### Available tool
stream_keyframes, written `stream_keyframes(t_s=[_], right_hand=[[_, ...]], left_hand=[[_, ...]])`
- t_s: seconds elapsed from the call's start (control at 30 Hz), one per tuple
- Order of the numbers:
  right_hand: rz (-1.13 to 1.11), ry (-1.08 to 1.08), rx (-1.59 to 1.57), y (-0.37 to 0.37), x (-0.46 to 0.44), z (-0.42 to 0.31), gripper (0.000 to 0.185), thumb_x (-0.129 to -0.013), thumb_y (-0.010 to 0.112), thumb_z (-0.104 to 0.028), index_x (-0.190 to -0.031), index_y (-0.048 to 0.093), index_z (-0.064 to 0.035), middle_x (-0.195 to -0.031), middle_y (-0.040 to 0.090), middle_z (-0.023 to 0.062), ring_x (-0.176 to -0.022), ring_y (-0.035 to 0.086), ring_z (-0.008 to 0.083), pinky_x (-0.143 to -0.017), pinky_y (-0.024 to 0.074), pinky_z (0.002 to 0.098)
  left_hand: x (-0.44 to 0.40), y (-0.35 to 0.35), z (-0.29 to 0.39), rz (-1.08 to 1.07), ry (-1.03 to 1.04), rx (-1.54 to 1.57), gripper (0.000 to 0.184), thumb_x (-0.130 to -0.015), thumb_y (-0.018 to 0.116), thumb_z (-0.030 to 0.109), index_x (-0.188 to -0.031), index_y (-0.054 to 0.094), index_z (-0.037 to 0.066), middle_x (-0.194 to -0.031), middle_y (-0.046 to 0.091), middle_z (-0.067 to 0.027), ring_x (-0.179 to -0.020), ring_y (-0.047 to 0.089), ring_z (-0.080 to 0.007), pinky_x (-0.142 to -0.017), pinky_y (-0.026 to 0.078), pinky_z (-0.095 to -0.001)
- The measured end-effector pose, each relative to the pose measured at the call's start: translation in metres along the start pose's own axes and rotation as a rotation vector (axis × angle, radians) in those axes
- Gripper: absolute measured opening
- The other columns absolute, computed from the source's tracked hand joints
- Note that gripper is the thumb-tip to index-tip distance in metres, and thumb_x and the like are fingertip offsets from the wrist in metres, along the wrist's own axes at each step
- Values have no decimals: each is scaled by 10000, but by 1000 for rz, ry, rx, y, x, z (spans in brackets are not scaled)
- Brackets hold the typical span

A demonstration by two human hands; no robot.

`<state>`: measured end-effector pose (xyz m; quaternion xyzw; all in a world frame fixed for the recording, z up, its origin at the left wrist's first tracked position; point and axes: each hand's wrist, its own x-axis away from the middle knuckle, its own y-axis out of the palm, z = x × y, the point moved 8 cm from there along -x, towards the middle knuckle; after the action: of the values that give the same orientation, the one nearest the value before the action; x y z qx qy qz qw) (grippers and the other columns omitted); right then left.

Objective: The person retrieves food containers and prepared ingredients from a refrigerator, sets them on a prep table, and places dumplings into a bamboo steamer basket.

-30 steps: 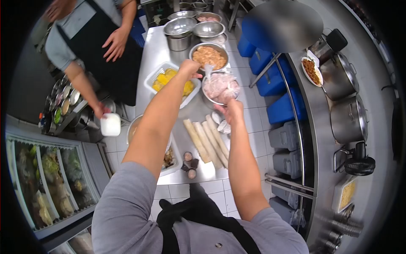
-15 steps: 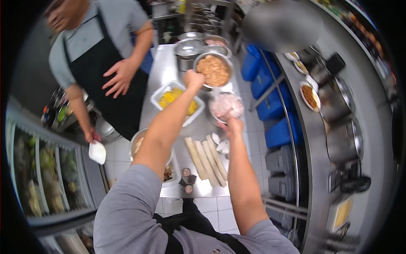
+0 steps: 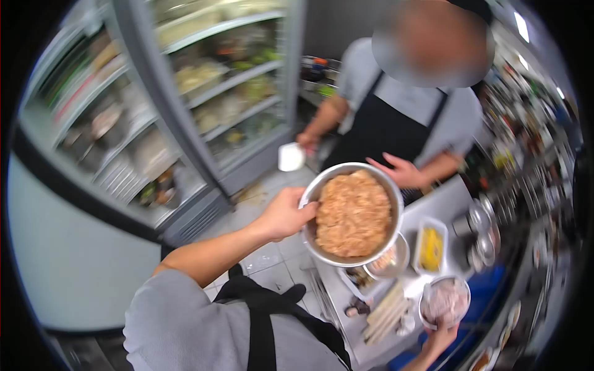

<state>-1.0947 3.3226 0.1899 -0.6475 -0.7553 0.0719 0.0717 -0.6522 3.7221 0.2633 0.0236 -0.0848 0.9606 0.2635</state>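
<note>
the left grip (image 3: 286, 213), a bare hand, is clamped on a large round silver steel bowl (image 3: 398, 213) of orange-tinged chopped meat (image 3: 354, 213), thumb hooked over the rim, fingers hidden beneath; that hook probably keeps the one-sided weight from tipping.

the large bowl is raised above the silver steel bench (image 3: 450, 204). to its lower right, the right grip (image 3: 442, 337) is bent around the near rim of a smaller round steel bowl (image 3: 422, 303) of pale meat in clear plastic (image 3: 447, 297); i cannot tell whether this rests on the bench.

right of the large bowl stands a white rectangular plastic tub (image 3: 444, 250) of yellow pieces (image 3: 431, 247), its walls likely keeping them together. below the large bowl, long off-white rolls (image 3: 388, 315) lie side by side.

upper left of the large bowl, a co-worker's hand (image 3: 307, 141) holds a white container (image 3: 291, 157).
</note>
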Motion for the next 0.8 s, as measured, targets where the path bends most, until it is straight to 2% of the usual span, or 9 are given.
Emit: stream_keyframes(t_s=[0.07, 0.3, 0.43, 0.47, 0.5, 0.53, 0.63, 0.7, 0.8], right_hand=[[-225, 26, -34, 62, 46, -63, 562, -858, 598, 40, -1408, 503, -24, -1209, 656, 152, -848, 717, 228, -439, 594, 278], [-1158, -22, -230, 358, 274, -228, 489, -906, 597, -12, -1380, 481, 23, -1235, 633, 162, -915, 711, 248, -516, 646, 356], [-1699, 22, -310, 514, 474, -320, 418, -982, 570, -86, -1378, 495, 23, -1261, 618, 147, -1006, 678, 216, -580, 660, 363], [-1828, 33, -359, 547, 525, -347, 395, -1004, 575, -118, -1362, 508, 35, -1244, 623, 147, -1022, 676, 241, -660, 659, 393], [-1870, 45, -464, 568, 582, -382, 304, -1027, 558, -152, -1236, 548, 68, -1028, 638, 121, -885, 685, 250, -696, 643, 371], [-2042, 18, -512, 607, 631, -404, 328, -1029, 572, -165, -1211, 545, 107, -1093, 643, 170, -960, 686, 307, -777, 638, 397], [-2041, -86, -695, 667, 760, -480, 285, -980, 518, 18, -1217, 500, 175, -1163, 616, 291, -944, 676, 464, -819, 651, 428], [-2045, -205, -641, 696, 836, -511, 289, -958, 460, 66, -1220, 501, 180, -1163, 619, 300, -895, 687, 484, -751, 677, 445], [-2054, -122, -452, 755, 923, -518, 296, -954, 466, 62, -1233, 500, 154, -1146, 606, 295, -826, 690, 469, -653, 685, 461]], left_hand=[[44, -102, -50, 271, -18, -60, 199, -922, 607, 132, -989, 703, -28, -782, 689, -41, -709, 592, -97, -652, 505, -309], [228, -326, -105, 962, -64, 16, 186, -928, 596, 65, -1020, 695, -63, -817, 707, -51, -738, 606, -92, -685, 504, -289], [326, -388, -143, 1218, -107, -37, 182, -924, 619, 88, -988, 691, -66, -769, 679, -29, -696, 571, -83, -639, 485, -290], [347, -396, -152, 1282, -101, 8, 185, -923, 626, 98, -969, 689, -70, -752, 666, -22, -683, 554, -79, -622, 476, -291], [366, -401, -161, 1345, -97, 54, 190, -921, 634, 107, -949, 686, -74, -735, 653, -14, -670, 537, -75, -605, 466, -291], [386, -405, -168, 1383, -176, 64, 180, -931, 622, 84, -953, 680, -84, -760, 655, -22, -670, 532, -77, -603, 456, -282], [413, -401, -197, 1482, -32, 277, 155, -943, 605, 56, -954, 669, -84, -791, 657, -32, -682, 538, -80, -611, 455, -274], [430, -405, -209, 1508, -8, 275, 133, -951, 591, 34, -953, 660, -79, -813, 657, -38, -691, 543, -81, -618, 453, -262], [446, -412, -213, 1578, -53, 323, 131, -950, 592, 41, -937, 661, -69, -804, 654, -38, -670, 533, -72, -586, 433, -254]])
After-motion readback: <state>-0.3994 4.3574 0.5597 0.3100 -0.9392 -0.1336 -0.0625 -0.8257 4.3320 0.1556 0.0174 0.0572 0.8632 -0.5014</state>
